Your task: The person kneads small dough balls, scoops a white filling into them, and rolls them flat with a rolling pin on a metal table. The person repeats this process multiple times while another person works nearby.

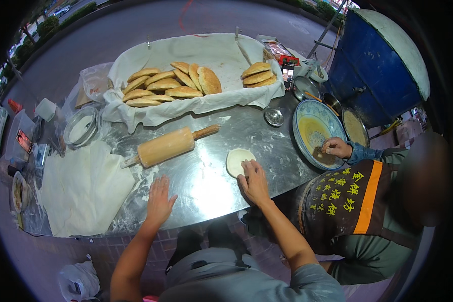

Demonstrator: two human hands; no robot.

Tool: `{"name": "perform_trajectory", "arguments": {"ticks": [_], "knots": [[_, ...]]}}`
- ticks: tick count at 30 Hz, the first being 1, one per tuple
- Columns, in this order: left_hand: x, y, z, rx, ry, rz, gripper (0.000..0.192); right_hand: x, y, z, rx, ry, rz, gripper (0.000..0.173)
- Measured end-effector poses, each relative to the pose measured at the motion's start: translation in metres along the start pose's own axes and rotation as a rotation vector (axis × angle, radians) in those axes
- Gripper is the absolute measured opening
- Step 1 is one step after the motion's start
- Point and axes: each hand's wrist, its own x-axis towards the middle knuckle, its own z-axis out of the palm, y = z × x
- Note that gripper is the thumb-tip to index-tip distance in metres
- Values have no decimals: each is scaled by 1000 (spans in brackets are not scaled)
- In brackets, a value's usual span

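A round, flat disc of pale dough [235,160] with a slightly raised rim lies on the steel table. My right hand [255,185] reaches over its near right edge, the curved fingertips touching the dough. My left hand [160,200] is stretched out palm down at the table's near edge, with nothing in it. Beyond that hand lies a thick wooden rolling pin [166,146], its handles pointing left and right. A floured white cloth [83,188] is spread to the left.
Several baked flatbreads [162,83] sit in a cloth-lined tray [226,53] at the back. To the right, a co-worker's hand [336,148] dips into a blue-patterned basin [300,132] of yellowish liquid. A small metal bowl [274,116], a glass bowl [79,128] and a large blue drum [370,71] stand around.
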Motion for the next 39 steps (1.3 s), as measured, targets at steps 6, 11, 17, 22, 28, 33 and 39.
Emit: {"name": "perform_trajectory", "arguments": {"ticks": [6,11,17,22,28,33,39], "knots": [[3,2,-4,-34,140,-99,61,2,2,-6,32,10,9,57],[-4,-12,-22,189,327,-237,61,-6,-3,-1,-31,-100,20,62],[-23,-67,-55,349,460,-421,54,-6,-16,-9,-149,-3,-45,45],[-37,-121,-76,-76,684,-495,26,15,-81,27,335,76,-54,16],[-55,-190,-108,-560,1076,-889,24,54,-222,141,423,-166,-426,24],[-82,-198,-112,-763,1054,-878,31,80,-293,206,96,-160,-514,35],[-64,-44,-53,-331,810,-432,40,106,-274,138,501,-269,-233,23]]}}
